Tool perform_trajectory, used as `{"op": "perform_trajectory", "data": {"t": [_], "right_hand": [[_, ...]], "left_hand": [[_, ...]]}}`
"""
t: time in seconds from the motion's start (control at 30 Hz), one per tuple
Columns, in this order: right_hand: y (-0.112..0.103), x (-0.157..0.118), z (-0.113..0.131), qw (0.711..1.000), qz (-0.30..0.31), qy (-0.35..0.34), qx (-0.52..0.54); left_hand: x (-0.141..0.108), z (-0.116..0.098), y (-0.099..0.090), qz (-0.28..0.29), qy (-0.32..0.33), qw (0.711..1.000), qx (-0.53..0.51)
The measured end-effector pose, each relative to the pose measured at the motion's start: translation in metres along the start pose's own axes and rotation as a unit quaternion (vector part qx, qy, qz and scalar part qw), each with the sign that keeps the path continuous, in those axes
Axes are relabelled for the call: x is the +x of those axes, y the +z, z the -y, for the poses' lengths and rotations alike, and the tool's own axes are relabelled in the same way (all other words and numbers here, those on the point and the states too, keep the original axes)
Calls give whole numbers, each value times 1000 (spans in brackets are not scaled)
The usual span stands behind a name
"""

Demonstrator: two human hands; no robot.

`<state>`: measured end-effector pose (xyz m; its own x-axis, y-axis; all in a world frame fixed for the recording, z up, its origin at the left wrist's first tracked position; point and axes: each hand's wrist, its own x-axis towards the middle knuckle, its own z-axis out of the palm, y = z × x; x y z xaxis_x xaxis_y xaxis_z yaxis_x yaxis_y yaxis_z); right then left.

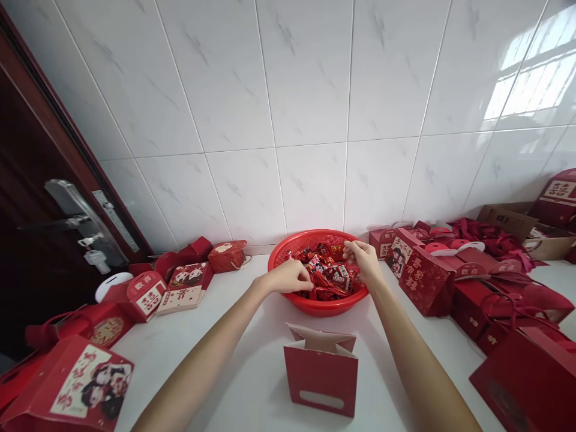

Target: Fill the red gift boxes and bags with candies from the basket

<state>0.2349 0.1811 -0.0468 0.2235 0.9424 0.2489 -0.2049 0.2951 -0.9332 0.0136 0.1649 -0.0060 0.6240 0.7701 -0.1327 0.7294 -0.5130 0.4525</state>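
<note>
A red plastic basket (292, 303) holds a heap of wrapped candies (330, 276), mostly in red wrappers. My left hand (291, 278) is over its left side, fingers curled closed at the candies; what they hold, if anything, is hidden. Above the basket's right side, my right hand (362, 259) has its fingertips pinched together, and anything between them is too small to make out. Between my forearms a red paper gift box (321, 377) stands upright on the white surface, its top open toward the basket and a pale slot low on its front.
Red gift boxes crowd the left (96, 384) and right (427, 279) sides, some printed with cartoon couples. Dark red ribbons (488, 237) and a cardboard box (546, 245) lie at far right. A tiled wall (310, 180) rises behind; a door handle with keys (90, 243) is at left.
</note>
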Motion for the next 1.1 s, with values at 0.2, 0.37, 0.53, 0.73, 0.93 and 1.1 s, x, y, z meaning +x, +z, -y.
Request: {"op": "perform_trajectory", "data": {"t": [0.2, 0.37, 0.53, 0.73, 0.93, 1.1], "right_hand": [[2, -4, -1, 999, 29, 11, -13], [1, -3, 0, 1000, 21, 11, -10], [1, -2, -2, 999, 22, 20, -12], [1, -2, -2, 999, 23, 26, -18], [0, -5, 0, 999, 23, 29, -30], [-1, -5, 0, 999, 26, 28, -35]], "left_hand": [[39, 6, 17, 116, -76, 990, 37], [61, 14, 22, 106, -116, 987, 12], [74, 23, 21, 10, -96, 995, -38], [73, 25, 23, -79, -88, 991, -64], [71, 31, 17, -253, -106, 960, -63], [65, 25, 17, -205, -54, 974, -84]]}}
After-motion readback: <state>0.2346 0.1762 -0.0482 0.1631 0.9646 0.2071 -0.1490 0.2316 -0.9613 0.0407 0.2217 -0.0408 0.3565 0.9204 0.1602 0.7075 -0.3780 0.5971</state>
